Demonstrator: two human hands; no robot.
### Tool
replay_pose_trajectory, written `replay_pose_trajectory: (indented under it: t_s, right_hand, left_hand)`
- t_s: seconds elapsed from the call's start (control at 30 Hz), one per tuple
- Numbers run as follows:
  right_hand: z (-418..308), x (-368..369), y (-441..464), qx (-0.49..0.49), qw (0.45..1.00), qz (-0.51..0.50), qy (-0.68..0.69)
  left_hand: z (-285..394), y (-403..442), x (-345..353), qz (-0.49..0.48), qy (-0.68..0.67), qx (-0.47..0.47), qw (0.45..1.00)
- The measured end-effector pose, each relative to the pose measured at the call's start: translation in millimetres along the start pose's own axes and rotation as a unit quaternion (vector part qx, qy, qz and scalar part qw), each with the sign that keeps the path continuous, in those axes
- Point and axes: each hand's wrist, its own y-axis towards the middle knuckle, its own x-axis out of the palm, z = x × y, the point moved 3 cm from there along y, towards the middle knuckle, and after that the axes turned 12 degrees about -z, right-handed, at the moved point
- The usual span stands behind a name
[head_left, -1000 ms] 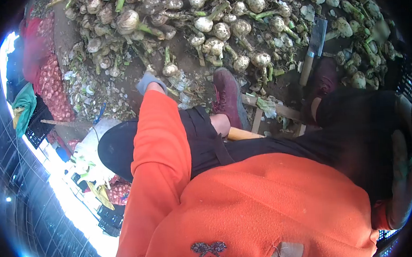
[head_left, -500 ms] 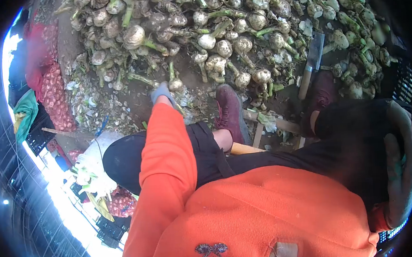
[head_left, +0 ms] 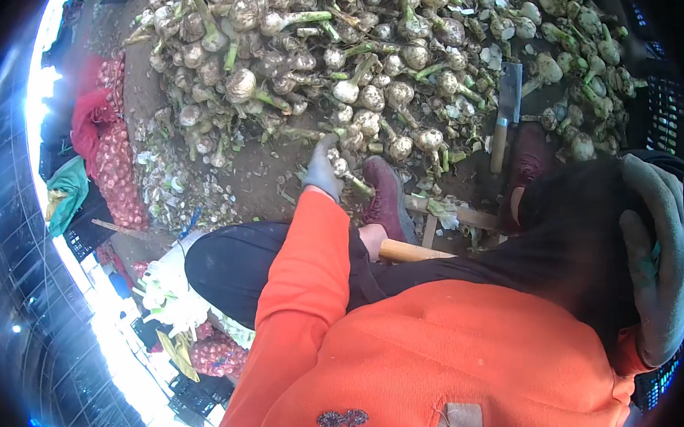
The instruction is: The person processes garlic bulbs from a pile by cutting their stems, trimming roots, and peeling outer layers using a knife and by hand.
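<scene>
My left hand (head_left: 321, 170), in a grey glove, is closed round garlic bulbs (head_left: 339, 167) just left of a maroon shoe. A stalk sticks out below them toward the shoe. Above this hand spreads a large heap of garlic bulbs (head_left: 248, 11) with cut green stalks. At the far right, my right hand (head_left: 660, 259), also gloved, rests by the dark-trousered thigh, its thumb apart from the fingers and nothing visible held. A cleaver (head_left: 510, 92) with a wooden handle lies on the ground between the heap and a smaller garlic pile (head_left: 593, 69).
Red net sacks of bulbs (head_left: 116, 179) stand at the left, beside a green cloth (head_left: 68, 193). Peel scraps (head_left: 174, 187) litter the ground. Wooden slats (head_left: 466, 215) lie between the shoes. A black crate (head_left: 665, 111) is at the right edge.
My left hand has moved right, from the ground left of the shoe to beside it, and now has bulbs in it. My right hand stays by the thigh. The view has shifted slightly.
</scene>
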Motion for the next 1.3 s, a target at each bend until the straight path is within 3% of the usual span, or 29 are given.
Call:
replay_pose_trajectory:
  t_s: [0.07,0.23,0.3,0.4,0.53,0.57,0.63,0.7,0.83,0.9,0.93,1.03,1.17,1.3]
  right_hand:
    - [6.8,-7.2,-7.3,-0.005,1.0,-0.011,-0.016]
    - [10.6,-16.1,-17.9,-0.033,0.997,-0.059,-0.047]
    - [12.3,-18.8,-21.2,-0.052,0.995,-0.061,-0.063]
    - [14.2,-20.2,-23.9,-0.097,0.992,-0.042,-0.075]
    - [19.8,-24.3,-25.9,-0.131,0.989,-0.053,-0.053]
    - [21.5,-25.3,-27.1,-0.136,0.988,-0.05,-0.051]
    - [24.9,-27.0,-29.2,-0.146,0.987,-0.044,-0.048]
    - [28.2,-28.0,-31.3,-0.153,0.987,-0.034,-0.038]
    - [31.7,-30.3,-34.1,-0.148,0.988,0.007,-0.037]
    - [33.1,-36.5,-33.0,-0.15,0.988,0.022,-0.043]
    - [35.0,-38.9,-33.3,-0.153,0.987,0.015,-0.046]
    - [40.6,-40.8,-39.0,-0.152,0.987,0.033,-0.049]
    - [42.8,-41.7,-49.8,-0.143,0.988,0.046,-0.031]
    - [47.6,-41.2,-53.5,-0.115,0.991,0.056,-0.048]
  left_hand:
    - [6.8,-18.4,22.4,-0.006,-0.014,0.005,1.0]
    - [20.0,-35.1,90.7,-0.107,0.098,0.01,0.989]
    - [31.6,-58.4,131.3,-0.096,0.244,0.032,0.964]
    - [38.1,-59.5,152.7,-0.072,0.348,0.015,0.935]
    - [54.0,-68.7,156.2,-0.067,0.277,0.061,0.957]
    - [56.3,-42.5,135.0,-0.17,0.18,0.007,0.969]
    - [67.5,-47.2,158.1,-0.123,0.033,0.05,0.991]
    - [89.0,-57.0,189.1,-0.182,-0.06,0.048,0.98]
    - [102.3,-84.2,234.9,-0.267,0.049,0.11,0.956]
    - [82.5,-63.3,241.1,-0.343,0.068,0.096,0.932]
    - [66.6,-54.9,230.5,-0.374,-0.048,0.007,0.926]
    - [11.8,-36.9,232.2,-0.275,-0.049,-0.069,0.958]
    - [-13.3,-38.6,258.7,-0.367,-0.021,-0.114,0.923]
    - [49.9,-53.3,309.6,-0.276,-0.002,0.007,0.961]
